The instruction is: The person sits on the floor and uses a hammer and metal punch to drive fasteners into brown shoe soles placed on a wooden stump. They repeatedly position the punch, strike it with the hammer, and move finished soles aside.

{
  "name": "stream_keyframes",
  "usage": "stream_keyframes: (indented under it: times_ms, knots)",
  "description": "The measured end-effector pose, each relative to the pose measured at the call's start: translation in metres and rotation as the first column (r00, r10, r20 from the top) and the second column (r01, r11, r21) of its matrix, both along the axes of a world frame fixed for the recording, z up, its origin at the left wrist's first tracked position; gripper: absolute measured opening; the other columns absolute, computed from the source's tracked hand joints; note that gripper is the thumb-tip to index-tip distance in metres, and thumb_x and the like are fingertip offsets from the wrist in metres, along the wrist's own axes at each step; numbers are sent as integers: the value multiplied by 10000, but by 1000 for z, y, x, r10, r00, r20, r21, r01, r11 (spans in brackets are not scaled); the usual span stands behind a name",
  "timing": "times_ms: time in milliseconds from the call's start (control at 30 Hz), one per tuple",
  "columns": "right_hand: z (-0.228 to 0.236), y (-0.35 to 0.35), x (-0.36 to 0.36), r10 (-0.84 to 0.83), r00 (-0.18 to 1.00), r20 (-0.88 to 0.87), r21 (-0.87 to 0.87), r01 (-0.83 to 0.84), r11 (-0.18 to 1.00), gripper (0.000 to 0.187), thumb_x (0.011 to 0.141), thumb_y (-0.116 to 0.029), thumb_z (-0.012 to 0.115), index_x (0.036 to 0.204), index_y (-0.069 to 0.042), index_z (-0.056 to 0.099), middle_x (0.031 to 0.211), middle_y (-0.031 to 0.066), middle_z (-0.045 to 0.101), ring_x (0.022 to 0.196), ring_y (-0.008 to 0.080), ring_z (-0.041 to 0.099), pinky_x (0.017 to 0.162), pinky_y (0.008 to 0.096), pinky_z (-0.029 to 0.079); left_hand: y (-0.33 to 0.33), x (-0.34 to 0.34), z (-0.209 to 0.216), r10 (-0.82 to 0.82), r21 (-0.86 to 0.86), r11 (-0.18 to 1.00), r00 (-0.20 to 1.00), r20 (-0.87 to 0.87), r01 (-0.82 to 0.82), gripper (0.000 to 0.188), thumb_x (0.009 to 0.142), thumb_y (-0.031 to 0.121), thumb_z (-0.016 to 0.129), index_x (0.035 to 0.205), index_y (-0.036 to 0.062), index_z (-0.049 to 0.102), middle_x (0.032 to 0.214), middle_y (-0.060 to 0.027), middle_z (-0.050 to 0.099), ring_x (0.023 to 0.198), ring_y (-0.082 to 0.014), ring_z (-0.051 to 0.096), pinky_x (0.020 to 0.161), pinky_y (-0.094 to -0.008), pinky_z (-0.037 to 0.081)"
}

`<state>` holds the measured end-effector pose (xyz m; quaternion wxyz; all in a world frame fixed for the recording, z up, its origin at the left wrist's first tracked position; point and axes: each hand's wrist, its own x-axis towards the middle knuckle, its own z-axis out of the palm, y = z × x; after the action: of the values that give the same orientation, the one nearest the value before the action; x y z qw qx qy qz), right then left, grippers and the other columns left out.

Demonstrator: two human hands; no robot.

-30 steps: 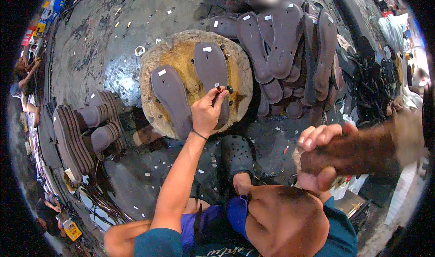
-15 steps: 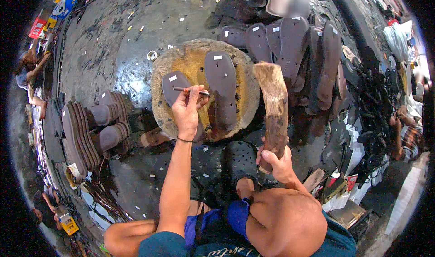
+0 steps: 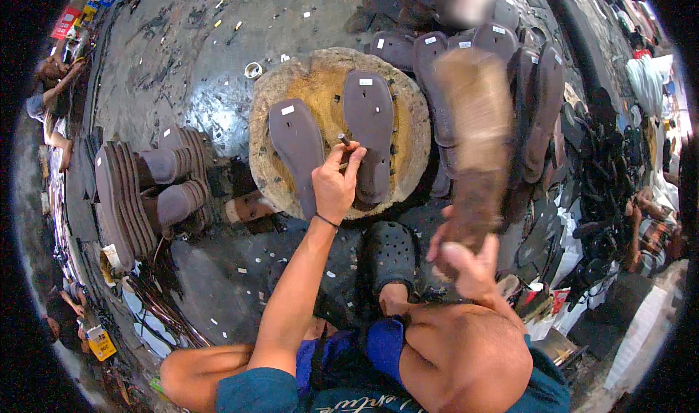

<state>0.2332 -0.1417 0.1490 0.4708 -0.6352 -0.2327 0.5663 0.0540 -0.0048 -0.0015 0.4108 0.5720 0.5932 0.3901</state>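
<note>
Two brown sandal soles lie on a round wooden block (image 3: 271,85). The left sole (image 3: 295,132) and the right sole (image 3: 370,111) each bear a small white sticker, and small holes show in the right one. My left hand (image 3: 336,187) is closed round a slim punch (image 3: 343,139), whose top end points up beside the right sole's inner edge; its lower end is hidden by my fingers. To the right of the block, my right hand (image 3: 470,267) grips the lower end of a thick wooden club (image 3: 477,114), which is smeared by motion.
Stacked brown soles (image 3: 120,194) stand at the left; more soles (image 3: 542,122) lean in a heap at the right. A tape roll (image 3: 253,70) lies beyond the block. My shoe (image 3: 392,256) is close to its near edge. Other people sit at the far left and right.
My left hand has turned the punch from lying flat to more upright and moved it right, towards the right sole. The club has swung to the right with my right hand.
</note>
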Motion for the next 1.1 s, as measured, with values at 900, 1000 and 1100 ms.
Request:
stream_keyframes:
  times_ms: [900,1000,1100]
  knots:
    - [-125,91,-88,364,911,194,89,-386,918,668,836,-303,777,1330,34,480,1131,161,668,1014,210,641,864,356,518,-51,-85,11,419,-245,893,897,142,-378,231,1003,161,607,1162,-6,622,939,-55,676,841,-122,668,692,-269,589]
    - [-104,86,-82,419,907,37,-36,-417,908,548,859,-283,761,1261,8,528,1066,130,667,943,186,638,820,348,524,-45,-95,22,440,-289,887,850,288,-361,232,977,119,645,1160,-23,642,982,-55,696,862,-102,657,764,-262,563]
    - [-105,56,-78,354,919,-173,-61,-369,927,445,892,-243,739,1221,-16,543,986,66,646,855,147,614,753,319,521,-67,-73,30,270,-305,939,889,369,-159,226,944,70,683,1147,-27,664,1042,-53,709,935,-97,644,850,-253,518]
